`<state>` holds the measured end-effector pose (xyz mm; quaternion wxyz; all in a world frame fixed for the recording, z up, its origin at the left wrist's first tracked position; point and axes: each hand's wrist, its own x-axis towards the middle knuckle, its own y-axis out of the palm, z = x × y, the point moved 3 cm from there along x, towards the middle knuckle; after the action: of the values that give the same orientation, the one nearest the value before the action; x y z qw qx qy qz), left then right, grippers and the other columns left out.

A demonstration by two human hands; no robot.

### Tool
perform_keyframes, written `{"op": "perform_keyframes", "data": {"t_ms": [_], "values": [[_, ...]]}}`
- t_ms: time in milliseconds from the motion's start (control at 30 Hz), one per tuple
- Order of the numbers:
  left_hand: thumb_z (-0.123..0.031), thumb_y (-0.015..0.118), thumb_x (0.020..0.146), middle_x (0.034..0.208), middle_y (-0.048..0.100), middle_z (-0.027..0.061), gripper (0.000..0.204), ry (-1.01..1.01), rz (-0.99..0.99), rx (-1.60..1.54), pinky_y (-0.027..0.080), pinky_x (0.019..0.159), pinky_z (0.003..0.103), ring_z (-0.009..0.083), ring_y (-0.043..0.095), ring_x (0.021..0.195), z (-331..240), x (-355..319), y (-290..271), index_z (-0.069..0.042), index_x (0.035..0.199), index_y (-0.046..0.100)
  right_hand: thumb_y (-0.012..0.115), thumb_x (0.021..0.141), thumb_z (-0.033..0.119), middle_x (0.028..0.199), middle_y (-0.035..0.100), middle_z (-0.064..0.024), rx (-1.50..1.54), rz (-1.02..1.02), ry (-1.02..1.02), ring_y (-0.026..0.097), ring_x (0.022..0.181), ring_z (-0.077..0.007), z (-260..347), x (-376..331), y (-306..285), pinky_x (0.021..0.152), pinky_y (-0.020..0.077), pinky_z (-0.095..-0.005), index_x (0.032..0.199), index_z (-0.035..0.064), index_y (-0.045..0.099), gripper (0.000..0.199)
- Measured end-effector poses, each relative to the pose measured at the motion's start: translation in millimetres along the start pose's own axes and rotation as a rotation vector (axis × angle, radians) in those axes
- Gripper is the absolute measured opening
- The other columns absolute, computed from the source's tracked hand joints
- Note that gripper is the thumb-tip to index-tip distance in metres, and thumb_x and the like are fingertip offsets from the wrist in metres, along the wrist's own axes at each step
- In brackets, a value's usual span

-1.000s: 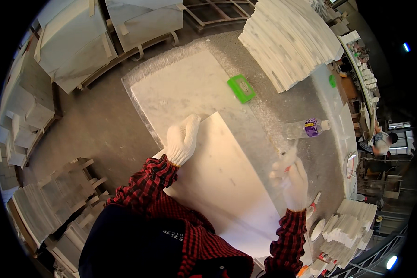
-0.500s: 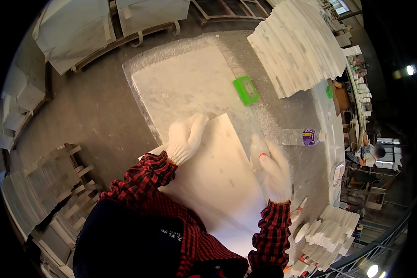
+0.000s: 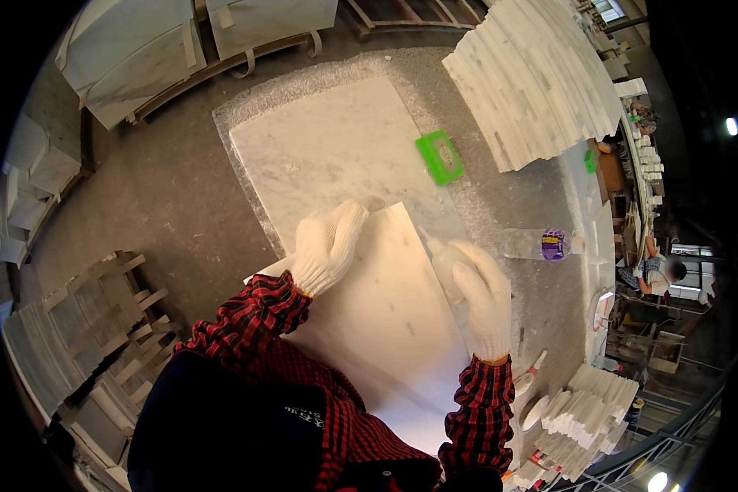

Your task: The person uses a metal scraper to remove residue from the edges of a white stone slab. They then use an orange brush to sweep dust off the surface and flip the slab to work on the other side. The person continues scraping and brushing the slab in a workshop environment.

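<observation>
Head view: slab (image 3: pixel 385 303) under both hands (image 3: pixel 328 246)

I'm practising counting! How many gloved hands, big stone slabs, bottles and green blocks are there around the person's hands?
Gloved hands: 2 (left hand, right hand)
Stone slabs: 2 (near slab, far slab)
Bottles: 2 (squeeze bottle, purple-labelled bottle)
Green block: 1
Total: 7

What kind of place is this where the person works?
Probably a stone or marble workshop. Gloved hands, left hand and right hand, rest on a white marble slab; stacked marble tiles and slabs on wooden pallets stand around.
</observation>
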<state>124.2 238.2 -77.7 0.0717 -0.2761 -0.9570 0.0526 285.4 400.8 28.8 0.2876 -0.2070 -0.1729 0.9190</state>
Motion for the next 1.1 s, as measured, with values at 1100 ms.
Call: {"op": "perform_keyframes", "data": {"t_ms": [1100], "values": [[-0.021, 0.041, 0.109, 0.125, 0.068, 0.0194, 0.041, -0.086, 0.137, -0.123, 0.046, 0.105, 0.035, 0.0247, 0.063, 0.119, 5.0, -1.4, 0.2, 0.007, 0.127, 0.063, 0.062, 0.095, 0.016, 0.116, 0.069, -0.0137, -0.085, -0.010, -0.049, 0.064, 0.108, -0.0232, 8.0, 3.9, 3.3, 0.095, 0.0491, -0.0346, 0.121, -0.0010, 0.066, 0.031]]}}
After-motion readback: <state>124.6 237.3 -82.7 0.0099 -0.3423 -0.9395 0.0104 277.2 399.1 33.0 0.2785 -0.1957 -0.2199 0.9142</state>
